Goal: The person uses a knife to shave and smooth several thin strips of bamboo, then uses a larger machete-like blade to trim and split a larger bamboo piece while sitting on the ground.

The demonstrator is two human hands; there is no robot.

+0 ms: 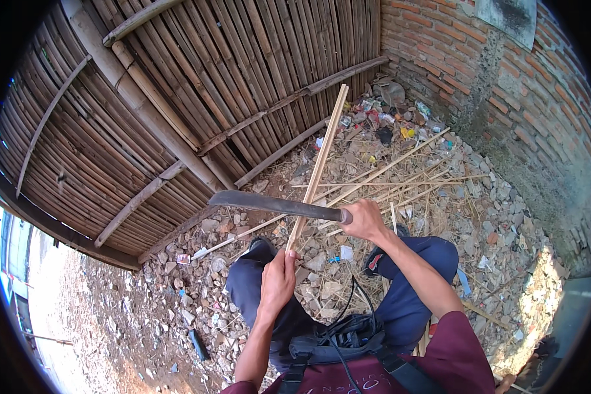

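Between my knees, my left hand (pixel 279 281) grips the near end of a long split bamboo strip (pixel 320 157), which slants up and away toward the bamboo wall. My right hand (pixel 364 220) is closed round the handle of a machete (pixel 269 203). Its dark, broad blade points left and crosses over the strip a little beyond my left hand. Whether the edge touches the strip, I cannot tell. Several thin bamboo strips (pixel 400 167) lie loose on the ground beyond my right hand.
A bamboo-slat wall (pixel 243 59) with pole rails stands ahead and left. At the right rises a brick wall (pixel 453 59). Rubble and stones (pixel 207 282) cover the ground, with litter (pixel 391 118) heaped in the far corner. A black bag with a cable (pixel 345 335) rests at my waist.
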